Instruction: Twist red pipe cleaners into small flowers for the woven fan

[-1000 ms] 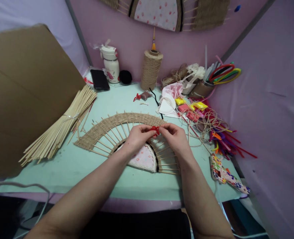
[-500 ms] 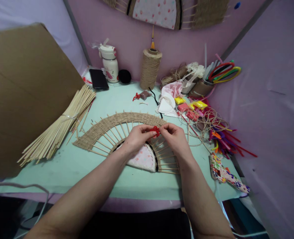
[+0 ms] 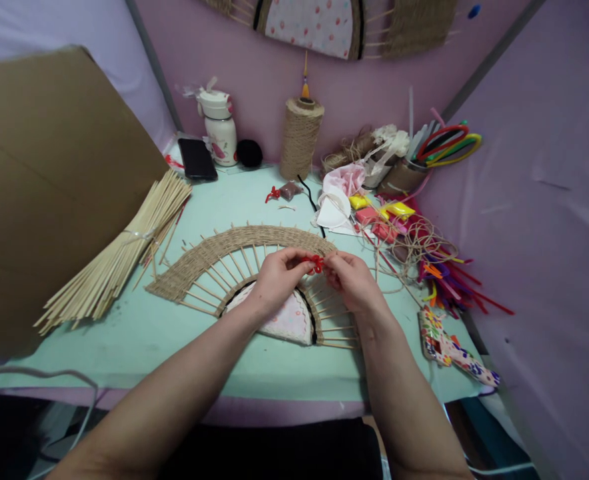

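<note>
A small red looped piece [image 3: 317, 264] is pinched between my two hands above the woven fan. My left hand [image 3: 280, 275] grips its left side with thumb and fingertips. On its right side, my right hand [image 3: 349, 277] holds it with fingers pressed together. Below them the fan [image 3: 214, 250] lies on the table, with a twine-woven outer band, thin bamboo ribs and a half-round patterned white centre [image 3: 289, 319] edged in black. My hands and forearms hide part of its ribs and band.
Bamboo sticks [image 3: 119, 257] lie bundled at the left by a cardboard sheet [image 3: 49, 173]. A twine spool [image 3: 302, 137] and a bottle [image 3: 221, 130] stand behind. Pipe cleaners [image 3: 454, 280] and a floral glue gun [image 3: 437, 340] lie right.
Both hands and the red piece have shifted slightly right. My right hand has turned a little, its fingers curled more, and more of the fan's white centre shows.
</note>
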Demonstrator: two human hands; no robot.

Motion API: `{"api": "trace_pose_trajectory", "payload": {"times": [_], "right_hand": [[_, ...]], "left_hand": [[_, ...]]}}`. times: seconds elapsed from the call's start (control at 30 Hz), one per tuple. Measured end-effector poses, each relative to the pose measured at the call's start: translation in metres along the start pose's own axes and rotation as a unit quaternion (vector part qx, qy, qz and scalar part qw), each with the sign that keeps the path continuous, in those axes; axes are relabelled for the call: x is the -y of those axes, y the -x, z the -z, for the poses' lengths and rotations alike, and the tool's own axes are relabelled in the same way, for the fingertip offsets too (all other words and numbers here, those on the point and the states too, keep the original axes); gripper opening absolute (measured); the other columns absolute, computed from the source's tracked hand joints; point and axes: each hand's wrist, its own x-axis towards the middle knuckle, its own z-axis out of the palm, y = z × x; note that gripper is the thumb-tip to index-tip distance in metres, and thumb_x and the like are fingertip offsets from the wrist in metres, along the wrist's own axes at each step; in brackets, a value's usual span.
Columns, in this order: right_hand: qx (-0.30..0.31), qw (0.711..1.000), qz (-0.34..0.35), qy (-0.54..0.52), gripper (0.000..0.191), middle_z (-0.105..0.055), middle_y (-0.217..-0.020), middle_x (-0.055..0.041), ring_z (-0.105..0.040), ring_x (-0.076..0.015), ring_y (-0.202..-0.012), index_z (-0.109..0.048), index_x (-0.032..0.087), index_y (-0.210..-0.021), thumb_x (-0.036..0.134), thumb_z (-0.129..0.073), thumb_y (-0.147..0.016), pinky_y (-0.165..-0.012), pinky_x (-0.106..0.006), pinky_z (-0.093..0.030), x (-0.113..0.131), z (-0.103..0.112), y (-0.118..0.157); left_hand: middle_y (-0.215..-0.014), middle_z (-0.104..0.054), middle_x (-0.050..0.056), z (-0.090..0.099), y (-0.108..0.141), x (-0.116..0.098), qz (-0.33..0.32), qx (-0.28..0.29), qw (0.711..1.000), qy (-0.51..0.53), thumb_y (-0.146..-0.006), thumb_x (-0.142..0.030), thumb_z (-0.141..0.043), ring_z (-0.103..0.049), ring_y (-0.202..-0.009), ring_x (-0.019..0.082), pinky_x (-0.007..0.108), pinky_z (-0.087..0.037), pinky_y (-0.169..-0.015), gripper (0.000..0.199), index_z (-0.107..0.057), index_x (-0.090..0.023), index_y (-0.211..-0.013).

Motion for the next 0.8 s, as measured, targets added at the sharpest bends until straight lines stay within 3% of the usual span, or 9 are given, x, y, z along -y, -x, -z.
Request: {"api": "trace_pose_trajectory", "payload": {"times": [0.1, 0.23, 0.37, 0.57, 0.8], "right_hand": [[0.017, 1.000, 0.006, -0.018, 0.013, -0.047, -0.053, 0.0046, -0.037, -0.0095, -0.047, -0.057, 0.019, -0.066, 0.030, -0.058, -0.073, -0.044, -0.023, -0.029, 0.003, 0.000, 0.002], [0.008, 0.974, 0.198, 0.108, 0.020, -0.064, -0.091, -0.0035, -0.057, -0.0149, -0.075, -0.064, 0.021, -0.099, 0.026, -0.059, -0.080, -0.063, -0.027, -0.045, 0.011, 0.004, 0.007], [0.046, 0.920, 0.331, 0.206, 0.019, -0.064, -0.104, -0.0070, -0.060, -0.0200, -0.096, -0.066, 0.025, -0.101, 0.021, -0.056, -0.086, -0.075, -0.033, -0.049, 0.013, 0.013, 0.006], [0.048, 0.863, 0.408, 0.296, 0.013, -0.068, -0.097, -0.0065, -0.061, -0.0211, -0.095, -0.067, 0.024, -0.096, 0.021, -0.056, -0.090, -0.083, -0.038, -0.048, 0.010, 0.019, 0.002], [0.054, 0.844, 0.416, 0.335, 0.013, -0.068, -0.094, -0.0066, -0.060, -0.0208, -0.090, -0.066, 0.023, -0.094, 0.024, -0.053, -0.092, -0.079, -0.036, -0.047, 0.009, 0.018, 0.002]], "left_hand": [[-0.075, -0.071, 0.003, 0.002, -0.001, 0.000, 0.029, 0.012, 0.999, 0.042, -0.064, -0.020, -0.074, -0.060, -0.069, 0.013, 0.025, -0.046, -0.068, 0.015, -0.071, -0.014, -0.077], [-0.069, -0.068, 0.003, 0.007, -0.004, -0.004, 0.124, 0.049, 0.979, 0.155, -0.059, -0.018, -0.078, -0.059, -0.063, 0.009, 0.022, -0.044, -0.062, 0.017, -0.070, -0.012, -0.073], [-0.065, -0.065, 0.002, 0.012, -0.005, -0.009, 0.181, 0.072, 0.960, 0.202, -0.057, -0.011, -0.081, -0.056, -0.057, 0.007, 0.019, -0.044, -0.056, 0.018, -0.069, -0.011, -0.071], [-0.066, -0.066, 0.004, 0.015, -0.006, -0.010, 0.200, 0.092, 0.956, 0.192, -0.059, -0.011, -0.079, -0.058, -0.058, 0.007, 0.019, -0.044, -0.057, 0.017, -0.069, -0.010, -0.073], [-0.062, -0.065, 0.002, 0.014, -0.007, -0.007, 0.120, 0.063, 0.986, 0.098, -0.059, -0.018, -0.078, -0.055, -0.056, 0.008, 0.022, -0.042, -0.056, 0.019, -0.069, -0.011, -0.074]]}}
